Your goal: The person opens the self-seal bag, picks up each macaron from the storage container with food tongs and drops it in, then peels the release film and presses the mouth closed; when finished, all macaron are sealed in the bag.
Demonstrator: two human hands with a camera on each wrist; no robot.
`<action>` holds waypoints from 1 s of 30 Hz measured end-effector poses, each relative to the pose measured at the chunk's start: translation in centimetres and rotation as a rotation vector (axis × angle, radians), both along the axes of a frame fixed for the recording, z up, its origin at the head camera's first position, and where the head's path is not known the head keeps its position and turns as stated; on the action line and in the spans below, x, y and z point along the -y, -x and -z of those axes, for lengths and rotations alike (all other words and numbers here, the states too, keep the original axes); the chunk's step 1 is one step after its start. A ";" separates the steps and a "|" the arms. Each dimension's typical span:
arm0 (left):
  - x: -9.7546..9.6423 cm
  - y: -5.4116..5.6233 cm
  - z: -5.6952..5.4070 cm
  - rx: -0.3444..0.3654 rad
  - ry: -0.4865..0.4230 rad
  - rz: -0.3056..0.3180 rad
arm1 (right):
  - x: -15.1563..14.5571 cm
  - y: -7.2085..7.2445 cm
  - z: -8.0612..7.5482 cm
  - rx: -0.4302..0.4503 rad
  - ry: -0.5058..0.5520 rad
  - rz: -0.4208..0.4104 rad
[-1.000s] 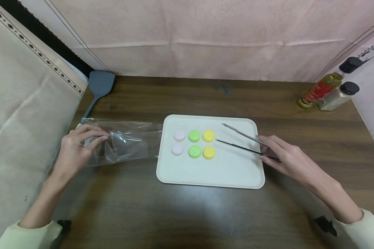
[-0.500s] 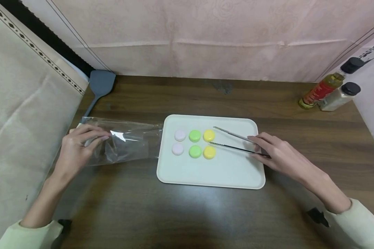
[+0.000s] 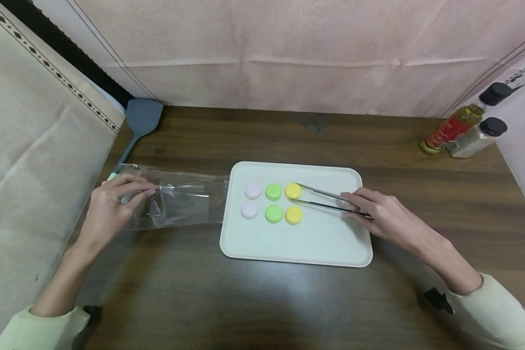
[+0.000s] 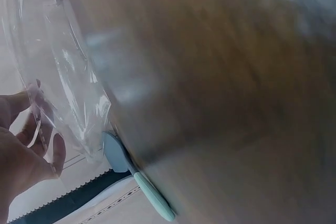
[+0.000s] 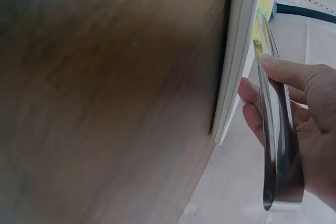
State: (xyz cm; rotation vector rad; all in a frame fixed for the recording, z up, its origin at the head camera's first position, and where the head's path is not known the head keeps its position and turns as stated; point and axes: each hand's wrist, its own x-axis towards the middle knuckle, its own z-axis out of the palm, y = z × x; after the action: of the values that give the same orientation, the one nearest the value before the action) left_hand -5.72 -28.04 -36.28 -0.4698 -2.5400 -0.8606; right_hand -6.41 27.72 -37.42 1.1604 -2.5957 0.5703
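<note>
My left hand (image 3: 113, 201) pinches a clear plastic bag (image 3: 188, 201) between thumb and fingers; the bag's far end reaches the left edge of a white tray (image 3: 328, 248). In my right hand (image 3: 380, 214) are metal tongs (image 5: 281, 129), gripped along their arms. Their tips stand on either side of the upper yellow disc (image 3: 293, 190); whether they touch it I cannot tell. Below it lies another yellow disc (image 3: 294, 215). To their left sit two green discs (image 3: 273, 214) and two pale lilac discs (image 3: 249, 210), all flat on the tray.
A grey spatula (image 3: 144, 116) with a mint handle (image 4: 155, 198) lies beyond my left hand. At the back right stand a red-labelled bottle (image 3: 450, 129) and a black-capped jar (image 3: 472, 141). Pale cloth (image 3: 288, 63) hangs behind the wooden table (image 3: 262, 301).
My right hand has moved left with the tongs, bringing their tips from right of the yellow discs to either side of the upper one. The left hand and bag have barely moved.
</note>
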 end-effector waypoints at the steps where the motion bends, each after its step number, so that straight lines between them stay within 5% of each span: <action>1: 0.0 0.0 0.0 0.002 -0.003 -0.003 | 0.0 0.0 -0.1 0.000 0.003 0.001; 13: -0.2 0.1 -0.2 0.049 -0.029 -0.044 | 1.2 -0.3 -1.8 0.066 0.083 0.011; 21: 0.1 -0.2 -0.1 0.051 -0.054 -0.055 | 6.4 0.8 -3.5 0.127 0.062 -0.073; 30: 0.1 -0.2 -0.2 0.062 -0.071 -0.057 | 11.1 2.5 -3.4 0.202 -0.010 -0.148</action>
State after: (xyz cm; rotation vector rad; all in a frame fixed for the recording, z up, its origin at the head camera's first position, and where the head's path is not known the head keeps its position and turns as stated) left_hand -5.48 -28.18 -36.10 -0.3523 -2.5558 -0.9548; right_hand -8.90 16.59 -34.03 1.3721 -2.6961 0.7415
